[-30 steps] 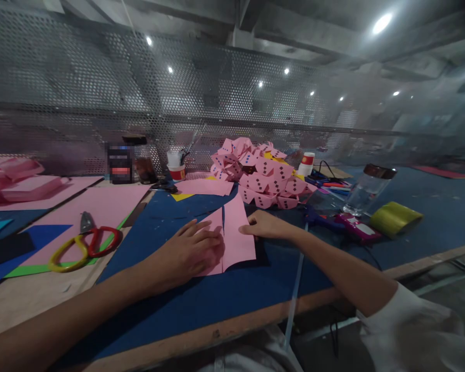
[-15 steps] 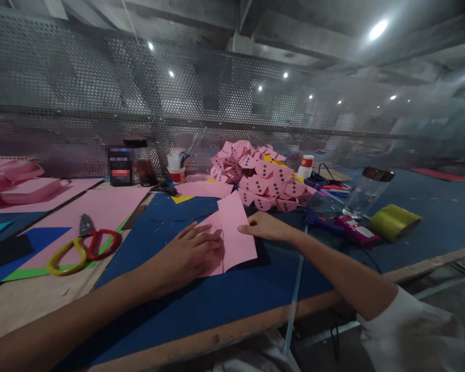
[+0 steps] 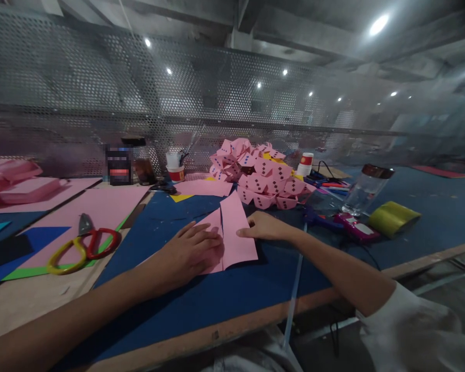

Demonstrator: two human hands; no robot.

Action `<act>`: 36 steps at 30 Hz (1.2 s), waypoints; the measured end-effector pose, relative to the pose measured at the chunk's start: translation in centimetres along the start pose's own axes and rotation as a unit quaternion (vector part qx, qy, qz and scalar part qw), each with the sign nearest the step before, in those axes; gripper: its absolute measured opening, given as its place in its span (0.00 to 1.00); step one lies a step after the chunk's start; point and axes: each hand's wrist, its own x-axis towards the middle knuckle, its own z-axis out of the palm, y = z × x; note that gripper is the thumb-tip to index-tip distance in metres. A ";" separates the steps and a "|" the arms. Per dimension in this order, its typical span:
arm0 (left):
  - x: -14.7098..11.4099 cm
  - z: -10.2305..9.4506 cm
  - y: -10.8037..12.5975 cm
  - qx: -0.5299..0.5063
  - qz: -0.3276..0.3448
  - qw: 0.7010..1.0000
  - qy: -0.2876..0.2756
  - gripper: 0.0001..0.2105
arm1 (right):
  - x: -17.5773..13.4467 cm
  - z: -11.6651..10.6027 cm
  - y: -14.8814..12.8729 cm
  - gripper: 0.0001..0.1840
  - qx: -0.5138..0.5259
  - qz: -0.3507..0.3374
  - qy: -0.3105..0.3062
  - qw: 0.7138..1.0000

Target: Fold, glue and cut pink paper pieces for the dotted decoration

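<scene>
My left hand (image 3: 186, 247) lies flat with fingers stretched out, pressing on pink paper that shows under and beyond the fingers on the blue tabletop. My right hand (image 3: 267, 226) pinches the right edge of a pink paper piece (image 3: 238, 248) between thumb and fingers. That piece stands slightly raised and tilted beside the paper under my left hand. A narrow dark gap runs between the two near the top. Whether they are still joined lower down I cannot tell. Behind my hands rises a heap of folded pink paper pieces (image 3: 271, 175) marked with dark and blue diamonds.
Scissors (image 3: 86, 245) with red and yellow handles lie on paper sheets at left. A paper cup (image 3: 175, 173) stands at the back. Right of my hands are a clear jar (image 3: 358, 194), a pink device (image 3: 356, 227) and a yellow tape roll (image 3: 394, 219).
The right pink piece has shifted slightly to the right, and a dark gap has opened between it and the paper under my left hand. My hands have hardly moved.
</scene>
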 end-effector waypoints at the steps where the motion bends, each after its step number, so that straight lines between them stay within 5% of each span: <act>1: 0.0 -0.1 0.1 0.000 0.001 1.000 0.000 0.20 | 0.0 0.0 -0.1 0.23 -0.004 0.005 -0.004 1.000; 15: -0.2 0.5 -0.4 0.006 0.007 1.000 -0.003 0.20 | -0.3 -0.1 -0.3 0.22 -0.021 -0.001 -0.015 1.000; 23: 0.0 -0.5 0.4 0.015 0.027 0.999 -0.028 0.16 | -0.5 -0.4 0.1 0.29 0.053 -0.024 -0.040 0.998; 27: 0.1 -0.3 0.2 0.003 0.030 0.999 -0.020 0.22 | -0.6 -0.4 0.1 0.25 0.037 -0.036 -0.047 0.998; 36: 0.0 -0.2 0.2 -0.007 0.025 1.000 0.005 0.19 | -0.5 -0.4 0.0 0.21 0.010 -0.037 -0.052 0.998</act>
